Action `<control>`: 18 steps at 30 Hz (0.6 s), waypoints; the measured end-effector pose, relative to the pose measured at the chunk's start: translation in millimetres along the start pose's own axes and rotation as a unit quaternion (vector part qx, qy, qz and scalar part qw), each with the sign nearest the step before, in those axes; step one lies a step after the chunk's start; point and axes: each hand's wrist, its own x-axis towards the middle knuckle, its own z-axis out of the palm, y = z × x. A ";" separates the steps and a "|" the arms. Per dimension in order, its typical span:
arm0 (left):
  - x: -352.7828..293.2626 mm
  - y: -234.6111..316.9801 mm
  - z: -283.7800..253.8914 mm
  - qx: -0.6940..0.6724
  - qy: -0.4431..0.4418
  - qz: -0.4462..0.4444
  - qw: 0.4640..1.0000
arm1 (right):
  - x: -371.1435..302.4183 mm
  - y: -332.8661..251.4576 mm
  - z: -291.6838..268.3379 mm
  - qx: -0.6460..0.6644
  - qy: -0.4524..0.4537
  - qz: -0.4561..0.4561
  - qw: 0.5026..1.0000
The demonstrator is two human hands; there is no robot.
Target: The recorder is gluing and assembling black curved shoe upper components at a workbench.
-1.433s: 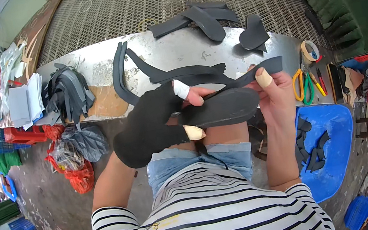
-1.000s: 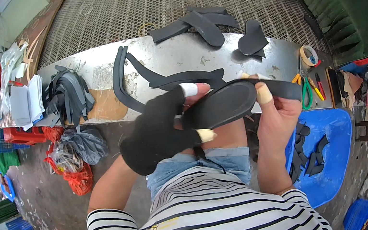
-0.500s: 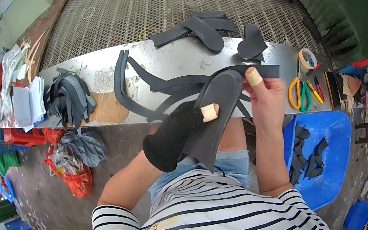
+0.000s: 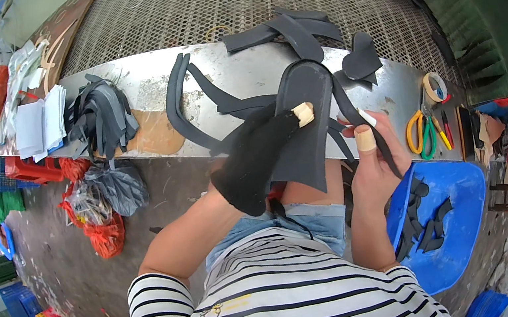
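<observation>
Hands, two: gloved left hand (image 4: 253,158) grips one sole (image 4: 303,124); right hand (image 4: 370,162) seemingly pinches one strap (image 4: 362,119).

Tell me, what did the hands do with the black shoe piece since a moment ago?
The gloved left hand and bare right hand turned the black sole piece from lying crosswise to standing lengthwise, tip pointing away. Both hands kept hold of it. The rubber strips on the metal table, the scissors and the blue bin stayed put.

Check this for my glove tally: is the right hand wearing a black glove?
No, the right hand is bare with taped fingertips; only the left hand wears a black glove, gripping the dark sole piece.
</observation>
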 end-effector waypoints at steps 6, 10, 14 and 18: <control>-1.3 6.5 16.5 -0.013 -0.018 0.031 0.999 | 1.3 4.0 -5.2 -0.063 -0.040 -0.031 0.997; 12.6 -4.9 10.8 0.221 -0.016 0.245 0.944 | 15.7 5.6 -2.5 -0.105 -0.121 -0.069 0.985; 32.9 -1.2 10.0 -0.146 -0.062 0.059 0.986 | 19.9 17.9 3.3 -0.037 -0.116 -0.030 0.992; 43.5 -5.7 -0.9 -0.167 -0.037 0.105 0.980 | -0.5 30.9 2.0 -0.005 -0.072 0.053 0.996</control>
